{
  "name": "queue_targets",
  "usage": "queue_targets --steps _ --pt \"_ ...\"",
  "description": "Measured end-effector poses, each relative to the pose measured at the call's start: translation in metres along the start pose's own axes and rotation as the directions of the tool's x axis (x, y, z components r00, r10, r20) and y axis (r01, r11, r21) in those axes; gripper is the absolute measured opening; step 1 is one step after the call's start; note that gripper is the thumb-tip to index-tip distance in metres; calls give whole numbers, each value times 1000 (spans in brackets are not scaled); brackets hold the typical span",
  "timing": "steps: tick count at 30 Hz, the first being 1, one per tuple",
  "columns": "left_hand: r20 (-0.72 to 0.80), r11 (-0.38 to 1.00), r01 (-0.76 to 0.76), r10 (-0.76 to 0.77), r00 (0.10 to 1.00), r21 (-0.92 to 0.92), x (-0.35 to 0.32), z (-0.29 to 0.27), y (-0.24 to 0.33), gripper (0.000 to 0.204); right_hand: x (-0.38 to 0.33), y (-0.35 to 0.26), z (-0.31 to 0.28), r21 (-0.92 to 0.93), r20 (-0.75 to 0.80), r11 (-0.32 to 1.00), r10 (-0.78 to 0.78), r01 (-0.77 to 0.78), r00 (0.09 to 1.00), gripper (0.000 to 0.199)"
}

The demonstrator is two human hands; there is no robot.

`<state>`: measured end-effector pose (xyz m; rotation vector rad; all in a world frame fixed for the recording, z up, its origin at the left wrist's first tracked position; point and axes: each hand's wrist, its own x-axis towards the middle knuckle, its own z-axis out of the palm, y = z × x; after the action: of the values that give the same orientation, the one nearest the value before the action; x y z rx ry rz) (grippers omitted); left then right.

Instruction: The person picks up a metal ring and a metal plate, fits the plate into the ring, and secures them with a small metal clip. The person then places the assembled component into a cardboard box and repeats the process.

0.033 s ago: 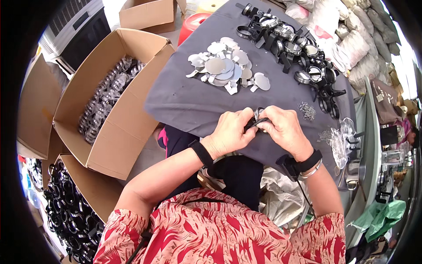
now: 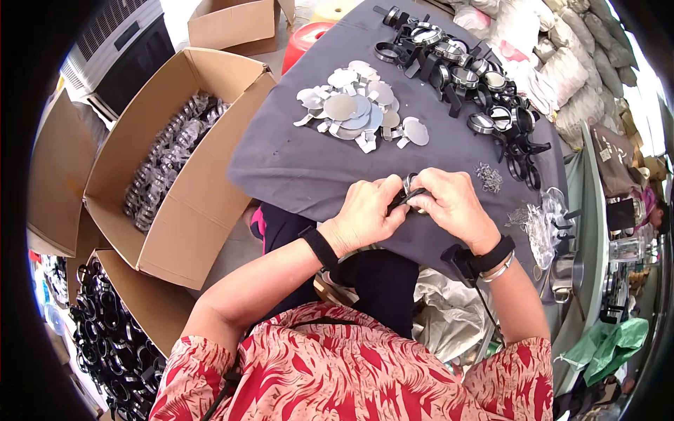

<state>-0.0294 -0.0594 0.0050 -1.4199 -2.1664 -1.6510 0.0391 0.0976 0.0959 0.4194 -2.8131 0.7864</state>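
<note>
Over the near edge of the grey cloth-covered table [image 2: 281, 172], my left hand [image 2: 366, 208] and my right hand [image 2: 455, 205] meet, both closed. Between them they pinch a small black piece with a silvery ring [image 2: 408, 189], mostly hidden by my fingers. Beyond my hands lies a loose pile of silvery metal discs with tabs [image 2: 342, 107]. To its right, a long heap of black pieces with silvery round rims [image 2: 465, 77] runs down the table's far right side. A small cluster of thin metal bits [image 2: 489, 178] sits right of my right hand.
At left stands an open cardboard box [image 2: 189, 203] holding clear-wrapped pieces. Below it, black ring-shaped pieces [image 2: 112, 337] fill another box. A red container [image 2: 303, 43] stands behind the table's left edge. Clear plastic packaging [image 2: 544, 235] lies at the table's right side; stacked sacks [image 2: 562, 77] stand beyond.
The silvery ring between my fingers shows slightly more upright. Otherwise my hands keep the same hold, and the view has shifted a little.
</note>
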Motion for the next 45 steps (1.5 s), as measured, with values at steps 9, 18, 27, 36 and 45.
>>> queue_targets --steps 9,18,27,36,45 --pt "-24 993 112 -112 993 -39 6 2 1 25 7 13 3 122 -23 976 184 -180 983 14" --pt "397 562 634 -495 773 -531 84 -16 26 15 -114 44 61 590 -722 797 593 -130 357 9" --pt "23 917 314 -318 948 -246 164 -46 24 58 -114 33 67 396 -583 843 537 -363 610 6" --pt "-833 608 789 -388 395 91 -232 -381 -18 29 -129 85 47 -85 -411 919 319 -385 854 16" --pt "-607 -499 789 -767 -208 359 -488 -369 86 32 -98 14 51 -51 -578 918 294 -394 761 25"
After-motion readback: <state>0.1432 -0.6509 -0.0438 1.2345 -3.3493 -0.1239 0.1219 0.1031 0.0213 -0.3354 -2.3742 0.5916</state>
